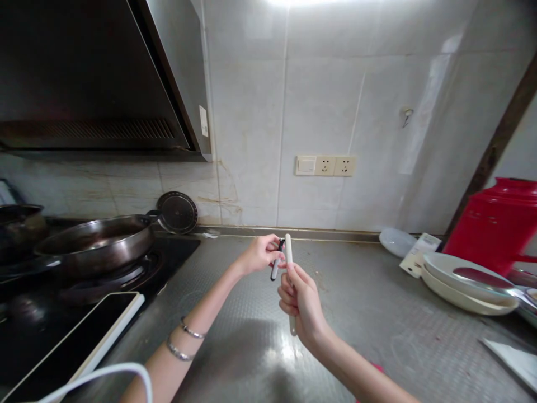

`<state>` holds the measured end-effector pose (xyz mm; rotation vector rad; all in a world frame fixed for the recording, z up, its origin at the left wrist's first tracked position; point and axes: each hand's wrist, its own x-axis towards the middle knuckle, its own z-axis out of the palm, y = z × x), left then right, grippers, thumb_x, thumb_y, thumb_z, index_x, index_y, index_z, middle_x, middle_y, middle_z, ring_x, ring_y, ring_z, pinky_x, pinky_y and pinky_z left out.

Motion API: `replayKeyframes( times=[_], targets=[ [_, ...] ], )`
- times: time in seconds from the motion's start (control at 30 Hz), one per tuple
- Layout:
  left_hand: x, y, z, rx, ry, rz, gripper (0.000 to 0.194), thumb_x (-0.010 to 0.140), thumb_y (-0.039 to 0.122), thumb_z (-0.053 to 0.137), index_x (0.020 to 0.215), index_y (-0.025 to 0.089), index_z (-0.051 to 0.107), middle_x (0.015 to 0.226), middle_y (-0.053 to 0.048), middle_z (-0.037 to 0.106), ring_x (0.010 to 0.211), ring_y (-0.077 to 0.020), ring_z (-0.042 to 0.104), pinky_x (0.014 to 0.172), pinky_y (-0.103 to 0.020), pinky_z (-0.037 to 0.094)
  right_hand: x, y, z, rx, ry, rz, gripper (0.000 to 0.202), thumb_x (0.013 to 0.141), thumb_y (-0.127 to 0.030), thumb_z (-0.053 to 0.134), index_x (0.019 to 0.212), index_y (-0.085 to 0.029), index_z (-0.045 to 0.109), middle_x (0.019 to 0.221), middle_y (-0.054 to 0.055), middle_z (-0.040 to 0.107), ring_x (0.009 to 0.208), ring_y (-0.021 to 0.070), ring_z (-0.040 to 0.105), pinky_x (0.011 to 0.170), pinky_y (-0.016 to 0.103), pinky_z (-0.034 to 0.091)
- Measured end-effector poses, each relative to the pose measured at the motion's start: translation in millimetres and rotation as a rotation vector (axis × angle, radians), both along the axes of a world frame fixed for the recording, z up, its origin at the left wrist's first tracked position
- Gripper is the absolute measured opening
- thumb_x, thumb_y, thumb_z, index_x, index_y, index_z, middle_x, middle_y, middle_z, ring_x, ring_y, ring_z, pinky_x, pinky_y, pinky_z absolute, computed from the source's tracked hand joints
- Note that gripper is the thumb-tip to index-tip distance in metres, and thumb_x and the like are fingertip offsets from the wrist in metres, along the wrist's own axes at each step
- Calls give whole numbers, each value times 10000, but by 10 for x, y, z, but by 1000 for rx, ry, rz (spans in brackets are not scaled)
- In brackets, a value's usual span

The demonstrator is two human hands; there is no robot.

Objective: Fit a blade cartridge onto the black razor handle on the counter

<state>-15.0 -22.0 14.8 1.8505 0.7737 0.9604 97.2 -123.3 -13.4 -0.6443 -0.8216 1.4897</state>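
My left hand (265,253) is closed, pinching a short, slim grey piece with black ends (276,266). It looks like a small pen or handle, but its exact kind does not show. Close beside it, my right hand (300,299) is wrapped round a long off-white stick-like handle (288,246), held upright. The handle's rounded top rises above the fingers and its lower end shows beneath them. Both things are held above the metal countertop (247,347), nearly touching each other; whether they are joined is hidden by the fingers.
A steel pan (100,240) sits on the black stove at left, near a round black disc (177,212). A white-edged device (104,330) with a white cable lies in front. Stacked plates (465,280) and a red jug (495,224) stand at right.
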Motion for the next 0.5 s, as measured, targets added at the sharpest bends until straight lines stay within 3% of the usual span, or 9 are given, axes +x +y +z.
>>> replayKeyframes(
  times=[0.13, 0.3, 0.5],
  targets=[
    [-3, -7, 12, -5, 10, 4, 176, 702, 221, 584, 836, 132, 514, 628, -5, 607, 561, -129, 592, 491, -213, 453, -34, -37, 11, -17, -20, 44, 290, 748, -469, 592, 815, -199, 512, 493, -107, 252, 380, 21, 108, 327, 145, 68],
    [-4, -14, 13, -18, 15, -12, 210, 699, 249, 611, 848, 134, 519, 649, -8, 611, 615, -148, 617, 509, -222, 473, 15, 15, 112, 42, 38, -22, 288, 739, -453, 610, 750, -195, 482, 492, -106, 253, 376, 18, 112, 321, 142, 70],
    [-30, 29, -7, 18, -6, 14, 172, 699, 217, 590, 829, 139, 507, 625, -5, 608, 570, -153, 612, 518, -254, 490, 9, -5, 31, -39, 7, 28, 311, 703, -461, 634, 803, -203, 492, 485, -113, 264, 363, 13, 111, 317, 140, 63]
  ],
)
